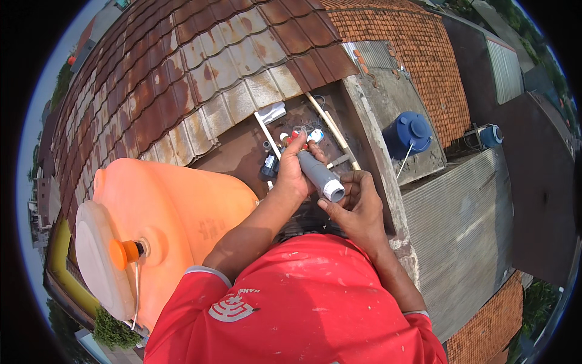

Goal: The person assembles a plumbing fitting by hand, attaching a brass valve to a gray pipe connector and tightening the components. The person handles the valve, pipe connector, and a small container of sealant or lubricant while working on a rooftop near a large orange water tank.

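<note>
A grey plastic pipe (314, 170) slants through the middle of the view, its open white end (333, 190) tilted toward me. My left hand (294, 168) is closed round the pipe's upper part, with fingertips showing past its far side. At the white end, my right hand (359, 203) has its fingers curled in behind and its thumb just below the rim. The white covering there looks like thread tape wound on the end, and the right fingertips are partly hidden by it.
Beyond my hands lie white pipes (330, 128), a dark blue-labelled container (270, 165) and small red and blue-white items. A big orange water tank (200, 194) stands at left. Rusty roof tiles (224, 73) rise ahead; a concrete ledge (379, 158) and blue tank (409, 134) are at right.
</note>
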Available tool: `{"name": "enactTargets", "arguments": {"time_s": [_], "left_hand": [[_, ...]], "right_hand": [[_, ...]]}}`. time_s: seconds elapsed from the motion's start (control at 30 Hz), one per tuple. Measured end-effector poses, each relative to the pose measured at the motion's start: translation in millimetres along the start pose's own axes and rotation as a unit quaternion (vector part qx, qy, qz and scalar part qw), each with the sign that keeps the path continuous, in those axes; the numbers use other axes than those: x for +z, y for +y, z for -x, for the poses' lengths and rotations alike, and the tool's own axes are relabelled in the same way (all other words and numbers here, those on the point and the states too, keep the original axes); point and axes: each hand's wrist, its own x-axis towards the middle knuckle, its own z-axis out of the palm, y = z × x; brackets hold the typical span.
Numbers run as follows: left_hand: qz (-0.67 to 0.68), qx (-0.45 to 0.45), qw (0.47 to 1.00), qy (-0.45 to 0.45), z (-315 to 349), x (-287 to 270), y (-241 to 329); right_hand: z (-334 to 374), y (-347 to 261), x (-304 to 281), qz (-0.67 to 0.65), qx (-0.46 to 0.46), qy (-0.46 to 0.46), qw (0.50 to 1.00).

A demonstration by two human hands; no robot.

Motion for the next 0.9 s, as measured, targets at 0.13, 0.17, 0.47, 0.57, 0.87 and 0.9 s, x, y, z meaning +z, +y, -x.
{"name": "enactTargets", "arguments": {"time_s": [0.13, 0.17, 0.47, 0.57, 0.87, 0.9], "left_hand": [[0.010, 0.045, 0.998, 0.038, -7, -8, -3], [0.010, 0.044, 0.998, 0.044, -8, -11, -5], [-0.082, 0.115, 0.990, 0.023, -3, -18, -7], [-0.109, 0.136, 0.985, 0.006, 1, -11, -9], [-0.158, 0.177, 0.970, -0.041, 3, 1, -12], [-0.161, 0.184, 0.968, -0.049, 4, 2, -13]], "right_hand": [[7, 35, 8, 0.008, -0.137, 0.094, 0.986], [8, 40, 6, 0.056, -0.179, 0.086, 0.978], [14, 48, -2, 0.087, -0.040, -0.076, 0.992], [13, 54, -6, 0.060, -0.065, -0.080, 0.993], [15, 55, -15, 0.015, -0.075, -0.100, 0.992], [16, 55, -16, 0.009, -0.070, -0.099, 0.993]]}}
